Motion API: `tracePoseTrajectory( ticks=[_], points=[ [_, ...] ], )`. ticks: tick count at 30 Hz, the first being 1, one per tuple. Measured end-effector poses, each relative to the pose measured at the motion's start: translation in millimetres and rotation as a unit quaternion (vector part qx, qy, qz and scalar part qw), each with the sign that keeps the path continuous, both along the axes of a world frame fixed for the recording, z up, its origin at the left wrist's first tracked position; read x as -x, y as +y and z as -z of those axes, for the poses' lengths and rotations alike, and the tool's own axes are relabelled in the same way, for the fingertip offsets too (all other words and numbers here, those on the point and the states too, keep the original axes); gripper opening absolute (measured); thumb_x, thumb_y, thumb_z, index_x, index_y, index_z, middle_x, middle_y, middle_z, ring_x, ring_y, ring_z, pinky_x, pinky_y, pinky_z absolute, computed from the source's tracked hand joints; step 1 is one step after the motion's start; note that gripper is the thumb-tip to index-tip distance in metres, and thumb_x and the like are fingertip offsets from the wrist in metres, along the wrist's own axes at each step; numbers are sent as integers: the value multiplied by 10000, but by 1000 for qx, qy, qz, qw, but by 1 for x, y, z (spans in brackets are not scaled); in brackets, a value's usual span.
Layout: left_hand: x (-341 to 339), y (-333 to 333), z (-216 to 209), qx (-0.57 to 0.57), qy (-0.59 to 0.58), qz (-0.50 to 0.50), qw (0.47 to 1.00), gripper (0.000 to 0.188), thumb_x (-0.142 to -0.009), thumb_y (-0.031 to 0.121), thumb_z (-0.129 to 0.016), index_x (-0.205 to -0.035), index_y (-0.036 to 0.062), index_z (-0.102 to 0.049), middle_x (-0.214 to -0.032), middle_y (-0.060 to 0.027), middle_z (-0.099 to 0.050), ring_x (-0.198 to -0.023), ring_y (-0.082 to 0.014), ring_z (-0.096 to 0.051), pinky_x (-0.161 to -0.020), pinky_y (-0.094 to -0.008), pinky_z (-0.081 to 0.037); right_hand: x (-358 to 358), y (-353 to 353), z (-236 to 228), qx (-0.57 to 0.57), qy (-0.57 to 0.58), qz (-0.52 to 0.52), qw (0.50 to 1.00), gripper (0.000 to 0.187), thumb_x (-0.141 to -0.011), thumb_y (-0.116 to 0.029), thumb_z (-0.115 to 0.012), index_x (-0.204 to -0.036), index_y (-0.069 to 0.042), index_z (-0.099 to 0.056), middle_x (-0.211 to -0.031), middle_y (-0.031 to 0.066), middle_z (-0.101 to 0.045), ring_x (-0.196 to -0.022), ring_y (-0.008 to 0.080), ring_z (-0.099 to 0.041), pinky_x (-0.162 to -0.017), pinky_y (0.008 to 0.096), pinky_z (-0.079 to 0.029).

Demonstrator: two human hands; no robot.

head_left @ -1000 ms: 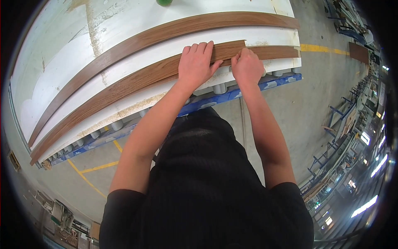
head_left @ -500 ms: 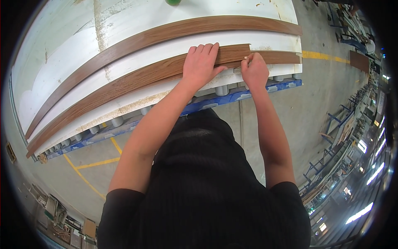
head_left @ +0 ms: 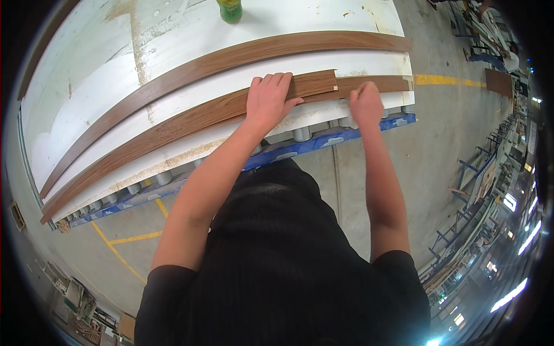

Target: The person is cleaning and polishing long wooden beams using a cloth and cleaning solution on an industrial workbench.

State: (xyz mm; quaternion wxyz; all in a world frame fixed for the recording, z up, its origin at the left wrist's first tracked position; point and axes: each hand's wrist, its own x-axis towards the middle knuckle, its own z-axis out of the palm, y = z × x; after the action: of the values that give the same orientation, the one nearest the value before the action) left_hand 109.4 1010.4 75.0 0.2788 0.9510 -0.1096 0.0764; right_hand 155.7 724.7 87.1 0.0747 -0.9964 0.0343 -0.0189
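A long brown wood-grain strip (head_left: 314,84) lies curved-looking across the white board, on top of a second brown strip (head_left: 393,84) that sticks out beyond its right end. My left hand (head_left: 268,102) grips the upper strip, fingers over its far edge and thumb along the near edge. Just right of that strip's end, my right hand (head_left: 366,105) is closed above the lower strip; whatever its fingers hold is hidden. A small pale spot shows at the near corner of the upper strip's end. Farther back lies another long brown strip (head_left: 248,52), untouched.
The white board (head_left: 369,61), with pale stains, rests on a blue roller frame (head_left: 334,137) with grey rollers. At the far edge stands a green bottle (head_left: 231,11). Yellow floor lines, racks at right and a person in the far right background are visible.
My right hand has come off the upper strip's end and moved a little right and nearer. The left hand keeps its hold. More of the bottle shows as the view shifts.
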Motion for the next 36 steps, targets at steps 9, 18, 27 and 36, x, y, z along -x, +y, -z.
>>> tracePoseTrajectory(
  ticks=[9, 18, 27, 36],
  points=[
    [-2, -2, -5, -40, 22, 13, 999, 710, -808, 470, -891, -1327, 42, -663, -1166, -97, -734, -1054, -260, -681, -904, -398, -454, 18, 12, -7, -298, 5, -38, 954, 306, -965, -330, -794, -1117, -67, -760, -1016, 134, -771, -972, 318, -742, -834, 426, -570],
    [-1, -5, -2, -44, 12, 17, 999, 704, -825, 475, -881, -1328, 40, -652, -1175, -107, -735, -1057, -275, -683, -915, -414, -448, 30, 50, 2, -192, -25, 40, 980, 220, -1000, -299, -720, -942, -88, -703, -1006, 102, -737, -964, 366, -717, -783, 485, -561],
    [1, -5, -2, -47, 30, 27, 998, 705, -842, 490, -868, -1332, 38, -640, -1170, -124, -731, -1063, -290, -681, -925, -419, -446, 33, 38, 7, -197, -20, 63, 978, 191, -1009, -275, -680, -1001, -85, -672, -1062, 125, -732, -995, 381, -713, -804, 505, -561],
    [-13, 2, -7, -27, 10, 48, 998, 685, -840, 478, -868, -1302, 26, -644, -1140, -145, -732, -1047, -325, -685, -916, -438, -456, 53, -73, 8, -219, -33, 119, 968, 322, -952, -332, -759, -955, -14, -715, -971, 194, -762, -966, 405, -725, -849, 472, -556]
  ],
)
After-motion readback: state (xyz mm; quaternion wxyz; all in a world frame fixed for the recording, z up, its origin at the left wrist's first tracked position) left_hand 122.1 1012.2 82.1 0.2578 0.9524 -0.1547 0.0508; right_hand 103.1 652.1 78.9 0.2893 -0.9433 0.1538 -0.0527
